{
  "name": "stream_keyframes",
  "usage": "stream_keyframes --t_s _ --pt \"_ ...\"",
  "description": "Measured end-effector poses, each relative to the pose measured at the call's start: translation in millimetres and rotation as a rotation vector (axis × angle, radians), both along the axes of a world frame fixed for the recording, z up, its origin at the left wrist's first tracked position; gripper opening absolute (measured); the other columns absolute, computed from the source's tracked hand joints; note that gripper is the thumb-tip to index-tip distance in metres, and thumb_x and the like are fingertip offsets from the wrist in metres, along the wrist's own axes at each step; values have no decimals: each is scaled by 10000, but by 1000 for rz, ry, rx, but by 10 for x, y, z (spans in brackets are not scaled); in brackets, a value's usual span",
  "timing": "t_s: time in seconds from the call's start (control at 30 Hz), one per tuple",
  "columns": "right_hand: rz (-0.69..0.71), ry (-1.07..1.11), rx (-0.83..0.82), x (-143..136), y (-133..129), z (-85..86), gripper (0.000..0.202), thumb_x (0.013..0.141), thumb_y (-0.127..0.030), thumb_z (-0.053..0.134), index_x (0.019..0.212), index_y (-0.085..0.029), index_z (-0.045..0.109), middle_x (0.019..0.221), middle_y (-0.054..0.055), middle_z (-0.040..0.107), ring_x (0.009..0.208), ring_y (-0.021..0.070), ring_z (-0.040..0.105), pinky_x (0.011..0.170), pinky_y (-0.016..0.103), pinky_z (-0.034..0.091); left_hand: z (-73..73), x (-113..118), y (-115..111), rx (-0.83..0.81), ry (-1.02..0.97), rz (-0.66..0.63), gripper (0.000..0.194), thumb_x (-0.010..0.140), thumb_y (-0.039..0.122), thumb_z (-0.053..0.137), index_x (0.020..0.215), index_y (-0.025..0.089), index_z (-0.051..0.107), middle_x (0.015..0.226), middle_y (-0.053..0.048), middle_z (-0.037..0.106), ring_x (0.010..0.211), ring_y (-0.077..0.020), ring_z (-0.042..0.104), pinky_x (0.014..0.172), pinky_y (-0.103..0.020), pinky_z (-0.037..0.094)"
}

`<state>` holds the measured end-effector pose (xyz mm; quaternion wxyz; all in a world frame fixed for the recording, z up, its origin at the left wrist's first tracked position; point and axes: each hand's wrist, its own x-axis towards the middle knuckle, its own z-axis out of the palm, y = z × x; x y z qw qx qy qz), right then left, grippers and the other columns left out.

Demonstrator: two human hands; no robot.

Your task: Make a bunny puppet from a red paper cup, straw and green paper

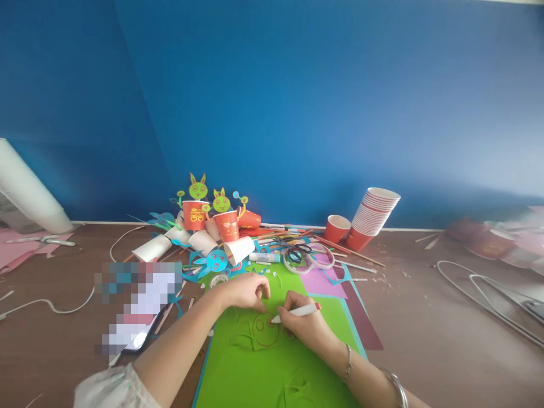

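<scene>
My right hand (304,323) is closed around a white marker with a red end (304,310), its tip down on a green paper sheet (242,379). Under the tip, a round face outline (264,330) with small circles inside is drawn in red. Just above the drawing rests my left hand (250,292), its fingers curled down towards the sheet; nothing shows in them. Small green paper scraps (243,341) lie beside the outline, with more (297,390) near the front edge.
Behind the sheet stand red cups with green rabbit figures (196,215), tipped white cups (152,248), scissors (297,249) and a glue stick (264,257). A cup stack (374,218) leans at the back right. A phone (147,311) lies left, cables (488,294) right.
</scene>
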<state>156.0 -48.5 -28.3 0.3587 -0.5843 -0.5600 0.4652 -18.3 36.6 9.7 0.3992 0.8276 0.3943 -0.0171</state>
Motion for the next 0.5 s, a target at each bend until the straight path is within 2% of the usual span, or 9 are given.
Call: stream_keyframes --t_s 0.1,0.3,0.5 --pt "12 24 -1 4 -2 4 167 715 -254 545 606 -220 423 444 -74 506 358 81 433 355 187 305 1 1 -2 0 2 4 309 595 276 707 888 218 627 726 28 618 622 -136 562 477 -195 347" --pt "24 -56 20 -8 -27 54 178 710 -249 566 594 -209 437 438 -79 454 369 66 375 356 182 261 -13 0 -7 0 -2 12 304 599 275 701 887 217 626 724 30 618 612 -131 558 469 -190 345" --pt "31 -71 12 -1 3 40 169 714 -259 566 609 -204 445 455 -67 477 385 71 381 365 186 263 -39 2 3 0 -21 13 305 590 255 704 880 211 623 697 37 593 588 -123 546 453 -188 338"
